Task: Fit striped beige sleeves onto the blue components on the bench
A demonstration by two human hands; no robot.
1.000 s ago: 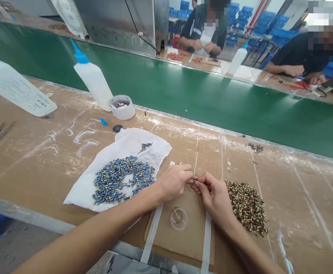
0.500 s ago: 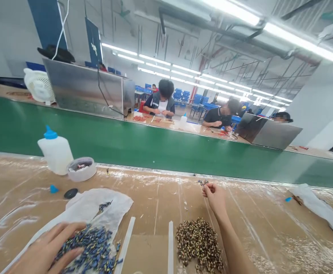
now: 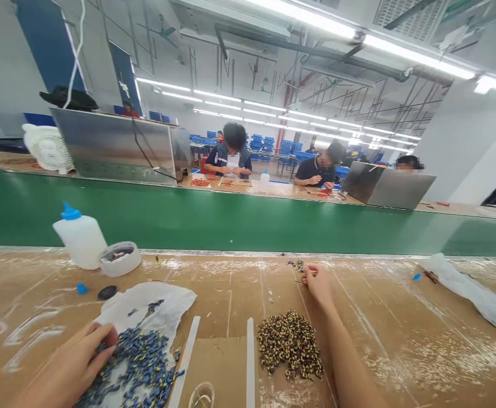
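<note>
Your left hand (image 3: pixel 72 365) pinches tiny, light, slippery blue plastic connectors (image 3: pixel 140 362); take one by its body. Your right hand (image 3: pixel 318 283) is pressed together near the small loose parts (image 3: pixel 295 264).

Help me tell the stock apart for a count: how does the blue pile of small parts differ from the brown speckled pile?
The blue pile lies on a white sheet; the brown pile sits straight on the bench. The left hand rests on the blue pile; the right hand is beyond the brown one, not touching it. The blue pile is spread looser, the brown more compact. Both are heaps of small parts.
</note>
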